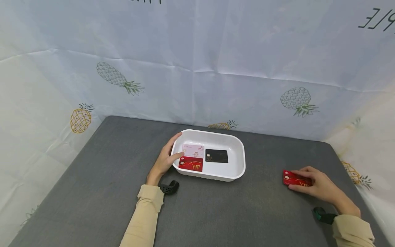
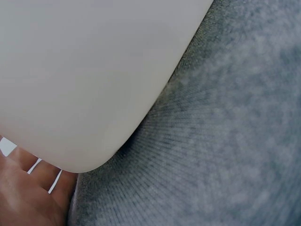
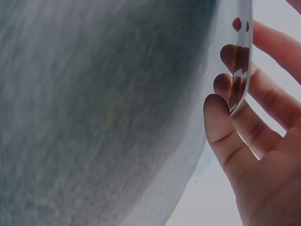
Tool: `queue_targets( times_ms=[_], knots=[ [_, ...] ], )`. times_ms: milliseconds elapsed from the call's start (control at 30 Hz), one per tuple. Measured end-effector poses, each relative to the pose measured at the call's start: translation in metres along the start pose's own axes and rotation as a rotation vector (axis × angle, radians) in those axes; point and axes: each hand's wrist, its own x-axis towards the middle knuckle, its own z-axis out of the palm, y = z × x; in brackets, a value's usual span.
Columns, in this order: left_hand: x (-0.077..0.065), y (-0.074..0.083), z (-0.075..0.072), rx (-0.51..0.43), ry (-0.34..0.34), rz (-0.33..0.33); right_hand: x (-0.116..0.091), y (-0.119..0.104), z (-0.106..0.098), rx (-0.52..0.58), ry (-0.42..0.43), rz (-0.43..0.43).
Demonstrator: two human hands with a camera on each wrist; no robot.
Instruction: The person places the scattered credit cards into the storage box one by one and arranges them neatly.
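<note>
A white plastic tray [image 1: 236,171] stands on the grey table, holding a pink VIP card [image 1: 195,150], a red VIP card [image 1: 190,164] and a black VIP card [image 1: 217,156]. My left hand [image 1: 165,158] grips the tray's left end, thumb over the rim and fingers along the outside. In the left wrist view, the tray's smooth outer wall [image 2: 84,84] partly hides those fingers. Over the table's right side, my right hand [image 1: 321,185] pinches another red VIP card [image 1: 290,178] between thumb and fingers. The right wrist view shows that card [image 3: 244,56] nearly edge-on.
The grey table [image 1: 247,212] reaches back to a pale curtain [image 1: 197,99] printed with pineapples, which also hangs along both sides. A black band [image 1: 169,187] is on the left wrist, and another dark band [image 1: 325,216] on the right.
</note>
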Motion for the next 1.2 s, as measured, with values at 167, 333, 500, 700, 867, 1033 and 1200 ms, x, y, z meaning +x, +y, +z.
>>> queue_targets(
  times_ms=[167,333,500,700,867,1033,1200],
  knots=[
    [-0.001,0.0,0.0,0.003,-0.001,-0.002,0.003,-0.008,0.002,-0.004,0.011,0.001],
    [-0.001,0.001,0.0,-0.002,-0.002,-0.003,0.008,-0.015,0.001,-0.015,0.036,-0.018],
    [0.0,0.001,0.0,-0.004,0.0,-0.007,0.014,-0.026,0.001,-0.003,0.072,-0.038],
    [0.0,0.0,0.0,0.001,0.0,-0.003,0.021,-0.045,0.0,0.026,0.097,-0.044],
    [0.0,0.001,0.0,-0.003,0.001,-0.005,0.028,-0.059,0.001,0.026,0.122,-0.076],
    [0.0,0.001,0.0,-0.004,0.0,-0.008,0.035,-0.073,0.001,0.032,0.122,-0.081],
    [0.0,0.001,0.0,-0.011,-0.003,-0.01,0.041,-0.086,-0.001,0.04,0.108,-0.068]
  ],
)
